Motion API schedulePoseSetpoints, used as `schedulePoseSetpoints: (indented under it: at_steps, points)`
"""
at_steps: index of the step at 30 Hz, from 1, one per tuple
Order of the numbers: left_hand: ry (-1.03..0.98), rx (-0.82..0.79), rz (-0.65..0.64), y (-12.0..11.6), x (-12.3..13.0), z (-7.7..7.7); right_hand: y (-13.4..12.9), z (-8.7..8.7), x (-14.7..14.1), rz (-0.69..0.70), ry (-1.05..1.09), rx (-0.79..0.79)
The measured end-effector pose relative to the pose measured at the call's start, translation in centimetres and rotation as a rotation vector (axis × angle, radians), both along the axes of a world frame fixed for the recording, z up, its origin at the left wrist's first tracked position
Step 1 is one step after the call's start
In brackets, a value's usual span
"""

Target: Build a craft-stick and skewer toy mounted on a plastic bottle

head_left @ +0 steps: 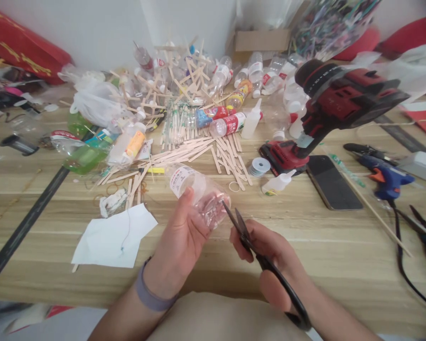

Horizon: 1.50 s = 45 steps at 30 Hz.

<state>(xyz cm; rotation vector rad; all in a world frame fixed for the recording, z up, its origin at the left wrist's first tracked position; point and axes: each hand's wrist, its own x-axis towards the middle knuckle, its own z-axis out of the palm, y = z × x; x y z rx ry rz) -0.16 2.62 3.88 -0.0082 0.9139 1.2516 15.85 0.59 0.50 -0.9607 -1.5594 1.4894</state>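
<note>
My left hand is wrapped round a clear plastic bottle with a white printed label. The bottle lies tilted, its base turned toward my right hand. In my right hand is a pair of black scissors, with fingers and thumb about the handles. The blades are slightly parted, and one tip meets or nearly meets the bottle's base; I cannot tell whether it has pierced the plastic. Left of the bottle, a white sheet of paper lies on the wooden table.
Loose wooden sticks and plastic bottles crowd the back. At right stand a red cordless drill, a small glue bottle and a wire spool. A phone and a blue glue gun lie farther right.
</note>
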Motion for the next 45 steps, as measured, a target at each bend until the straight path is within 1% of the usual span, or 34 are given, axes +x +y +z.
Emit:
schedulePoseSetpoints:
  at_steps: [4, 9, 13, 16, 18, 20, 21, 23, 25, 27, 30, 32, 33, 35, 37, 39, 41, 43, 45]
  points:
    - [0.01, -0.018, 0.0, 0.1, -0.2, 0.2, 0.4, 0.0, 0.8, -0.049, -0.185, 0.22]
    - [0.036, -0.042, -0.042, 0.0, -0.3, 0.3, 1.3, 0.3, 1.8, -0.067, -0.447, 0.631]
    - [0.04, -0.05, -0.036, 0.0, -0.3, 0.0, 2.1, 0.4, 2.7, -0.067, -0.633, 0.932]
    - [0.012, -0.033, -0.032, 0.0, -0.3, -0.3, 2.5, 0.1, 3.3, -0.079, -0.762, 1.064]
    - [-0.015, -0.009, -0.03, 0.0, -0.3, -0.6, 2.5, 0.0, 3.3, -0.099, -0.811, 1.085]
    - [-0.04, 0.021, -0.035, 0.0, -0.2, -0.8, 2.1, 0.0, 3.1, -0.115, -0.772, 1.007]
    - [-0.052, 0.035, -0.04, 0.0, -0.2, -1.0, 1.8, 0.0, 2.8, -0.116, -0.719, 0.911]
    - [-0.078, 0.055, -0.045, -0.1, 0.0, -1.1, 1.0, -0.1, 2.1, -0.088, -0.548, 0.61]
    - [-0.101, 0.059, -0.025, -0.1, 0.1, -1.2, 0.1, -0.3, 1.2, -0.021, -0.293, 0.25]
    - [-0.121, 0.058, 0.005, -0.2, 0.2, -1.2, -0.6, -0.6, 0.2, 0.064, 0.032, -0.051]
    - [-0.144, 0.09, 0.023, -0.3, 0.2, -1.3, -1.4, -0.9, -1.2, 0.144, 0.48, -0.401]
    - [-0.161, 0.154, -0.051, -0.4, 0.1, -1.5, -1.6, -0.8, -1.9, 0.162, 0.689, -0.56]
    - [-0.17, 0.192, -0.116, -0.5, 0.0, -1.6, -1.7, -0.7, -2.1, 0.173, 0.765, -0.609]
    - [-0.191, 0.25, -0.253, -0.7, -0.1, -2.0, -1.8, -0.6, -2.5, 0.201, 0.87, -0.661]
    - [-0.229, 0.263, -0.331, -0.9, -0.3, -2.3, -1.9, -0.6, -2.6, 0.219, 0.909, -0.672]
    - [-0.268, 0.257, -0.346, -0.9, -0.3, -2.4, -2.0, -0.7, -2.7, 0.228, 0.891, -0.651]
    - [-0.282, 0.263, -0.337, -0.9, -0.3, -2.3, -2.0, -1.0, -2.7, 0.223, 0.848, -0.589]
    - [-0.257, 0.27, -0.315, -0.9, -0.2, -2.0, -2.1, -1.5, -2.6, 0.212, 0.792, -0.512]
    - [-0.206, 0.241, -0.273, -0.8, -0.1, -1.6, -2.0, -2.1, -2.3, 0.193, 0.725, -0.451]
